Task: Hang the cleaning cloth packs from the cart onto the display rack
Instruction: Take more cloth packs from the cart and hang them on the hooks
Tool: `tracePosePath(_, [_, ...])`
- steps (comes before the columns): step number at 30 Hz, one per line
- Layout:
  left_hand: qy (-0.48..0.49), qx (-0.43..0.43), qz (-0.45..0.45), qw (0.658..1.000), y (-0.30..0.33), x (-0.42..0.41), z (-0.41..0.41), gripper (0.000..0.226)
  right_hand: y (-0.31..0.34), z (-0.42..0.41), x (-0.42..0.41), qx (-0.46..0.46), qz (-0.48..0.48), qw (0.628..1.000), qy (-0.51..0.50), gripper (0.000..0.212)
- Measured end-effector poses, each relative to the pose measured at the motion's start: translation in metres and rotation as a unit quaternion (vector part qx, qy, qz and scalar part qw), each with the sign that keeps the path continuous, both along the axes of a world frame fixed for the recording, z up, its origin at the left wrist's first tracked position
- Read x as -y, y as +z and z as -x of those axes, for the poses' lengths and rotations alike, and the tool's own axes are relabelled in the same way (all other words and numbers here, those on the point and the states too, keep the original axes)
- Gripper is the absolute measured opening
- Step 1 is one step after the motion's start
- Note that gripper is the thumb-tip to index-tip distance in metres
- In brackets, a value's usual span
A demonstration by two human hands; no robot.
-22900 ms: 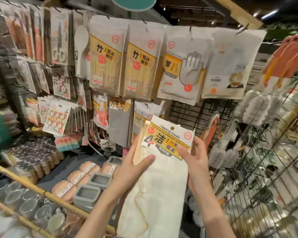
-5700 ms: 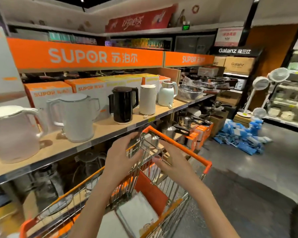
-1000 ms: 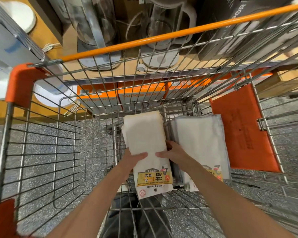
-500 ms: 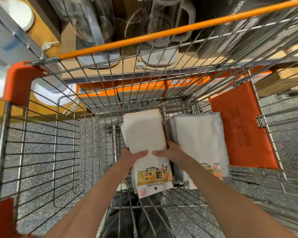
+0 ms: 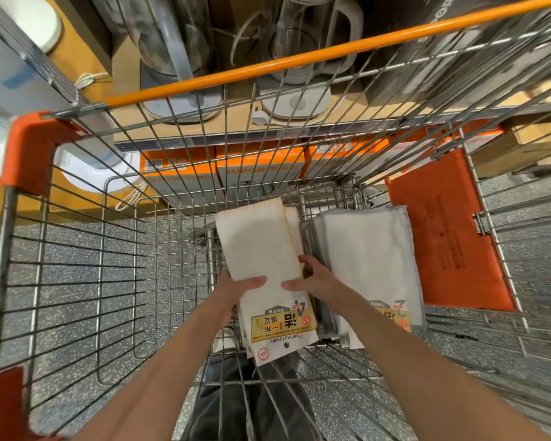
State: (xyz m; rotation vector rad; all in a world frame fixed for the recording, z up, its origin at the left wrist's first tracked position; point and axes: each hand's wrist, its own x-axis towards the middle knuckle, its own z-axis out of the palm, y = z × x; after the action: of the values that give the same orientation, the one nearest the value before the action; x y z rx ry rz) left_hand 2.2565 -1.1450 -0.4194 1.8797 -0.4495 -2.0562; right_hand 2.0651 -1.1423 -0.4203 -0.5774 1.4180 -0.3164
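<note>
I look straight down into a wire shopping cart (image 5: 77, 268) with orange trim. A cream cleaning cloth pack (image 5: 258, 246) with a yellow label card lies lengthwise in the middle of the basket. My left hand (image 5: 236, 289) grips its left edge, thumb on top. On the pack's right edge my right hand (image 5: 312, 276) holds it, thumb on top and fingers along the side. Beside it on the right lies a stack of white, grey-edged cloth packs (image 5: 369, 259) with the same kind of label. The display rack is out of view.
The orange cart handle bar (image 5: 299, 55) runs across the top. An orange flap (image 5: 449, 237) sits on the cart's right wall. Beyond the cart is a wooden shelf with glass kettles (image 5: 293, 55) and orange boxes (image 5: 258, 167) below. Speckled grey floor shows under the basket.
Both hands keep their hold on the cream pack, which has shifted slightly, its label end a little nearer to me. The view has barely moved.
</note>
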Motion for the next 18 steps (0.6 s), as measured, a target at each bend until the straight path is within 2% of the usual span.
tracePosePath(5, [0.005,-0.015,-0.026,1.000,0.000,0.002,-0.007,0.062,0.001,-0.004,0.001,0.000,0.021,1.000,0.009,0.063])
tracePosePath(12, [0.005,-0.022,-0.021,1.000,0.002,0.000,-0.011,0.066,0.002,-0.005,-0.003,0.001,0.028,1.000,-0.007,0.057])
tracePosePath(18, [0.025,-0.014,-0.010,1.000,0.004,-0.006,-0.012,0.056,0.001,-0.010,-0.010,-0.002,0.031,0.999,-0.013,0.057])
